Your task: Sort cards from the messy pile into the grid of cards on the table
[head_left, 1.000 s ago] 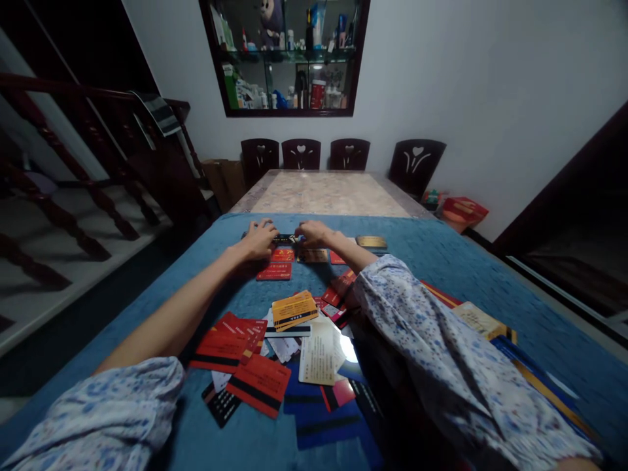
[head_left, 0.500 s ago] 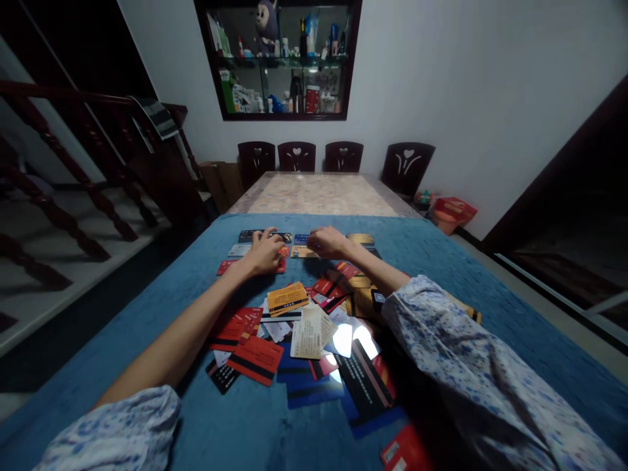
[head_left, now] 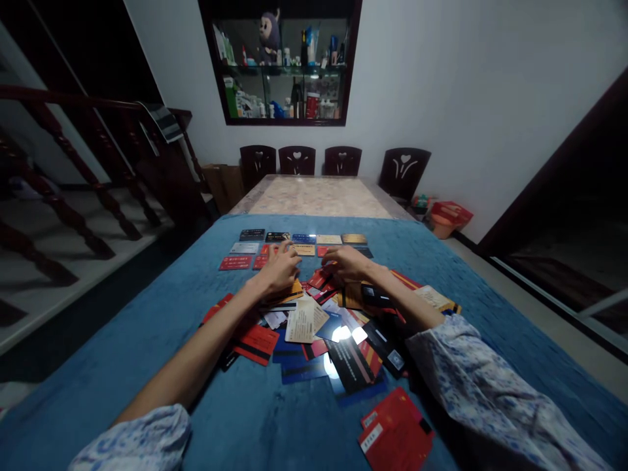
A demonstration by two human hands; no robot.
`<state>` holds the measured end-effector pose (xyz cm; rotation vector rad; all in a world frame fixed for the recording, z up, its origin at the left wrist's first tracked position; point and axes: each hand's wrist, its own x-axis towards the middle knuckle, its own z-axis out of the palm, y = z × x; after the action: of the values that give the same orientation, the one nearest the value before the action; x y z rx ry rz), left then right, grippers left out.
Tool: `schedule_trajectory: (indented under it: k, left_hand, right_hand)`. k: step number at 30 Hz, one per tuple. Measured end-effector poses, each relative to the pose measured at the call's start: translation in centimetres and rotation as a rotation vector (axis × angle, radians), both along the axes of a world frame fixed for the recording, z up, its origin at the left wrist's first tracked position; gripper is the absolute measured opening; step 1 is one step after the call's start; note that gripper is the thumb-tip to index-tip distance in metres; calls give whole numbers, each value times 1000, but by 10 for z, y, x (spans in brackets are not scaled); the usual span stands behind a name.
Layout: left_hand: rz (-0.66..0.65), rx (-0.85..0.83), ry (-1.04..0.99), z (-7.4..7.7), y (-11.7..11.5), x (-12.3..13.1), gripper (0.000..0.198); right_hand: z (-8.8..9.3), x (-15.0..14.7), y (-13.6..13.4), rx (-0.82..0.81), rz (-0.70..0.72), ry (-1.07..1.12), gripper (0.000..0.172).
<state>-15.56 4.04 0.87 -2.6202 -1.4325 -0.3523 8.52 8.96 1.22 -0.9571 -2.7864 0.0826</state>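
Observation:
My left hand (head_left: 283,267) hovers over the near side of the laid-out cards, fingers loosely bent and apart, holding nothing that I can see. My right hand (head_left: 347,261) reaches over the top of the loose pile, its fingers curved and slightly spread above a red striped card (head_left: 321,280). Under my left hand lies an orange card (head_left: 296,289), partly covered. Beyond both hands bank-type cards stand in neat rows, among them a blue card (head_left: 303,239), a yellow card (head_left: 303,250) and a red card (head_left: 235,263). A cream card (head_left: 299,322) lies mid-pile.
Nearer me, the heap spreads out with an orange-red card (head_left: 256,343), a black card (head_left: 350,363) and red cards (head_left: 397,428) at the front right. A blue cloth (head_left: 235,418) covers this end of the table. Chairs (head_left: 343,161) stand at the far end.
Both hands have come back from the rows toward the pile. The left moved right and nearer; the right moved nearer, its closed fingers loosening. A red card now shows in the second row.

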Motion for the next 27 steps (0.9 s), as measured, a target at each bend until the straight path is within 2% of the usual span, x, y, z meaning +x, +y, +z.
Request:
schedule_trajectory:
  k: [5, 11, 17, 27]
  left_hand:
    - [-18, -42, 18, -1, -20, 25, 22]
    - [-21, -72, 36, -6, -35, 43, 33]
    - [-15, -108, 20, -10, -38, 48, 34]
    - [16, -173, -1, -4, -41, 53, 39]
  right_hand:
    - [-10, 7, -8, -57, 34, 20, 28]
    - [-14, 8, -18, -134, 17, -39, 41]
    - [-15, 11, -22, -128, -19, -21, 40]
    - [-17, 15, -22, -120, -6, -23, 32]
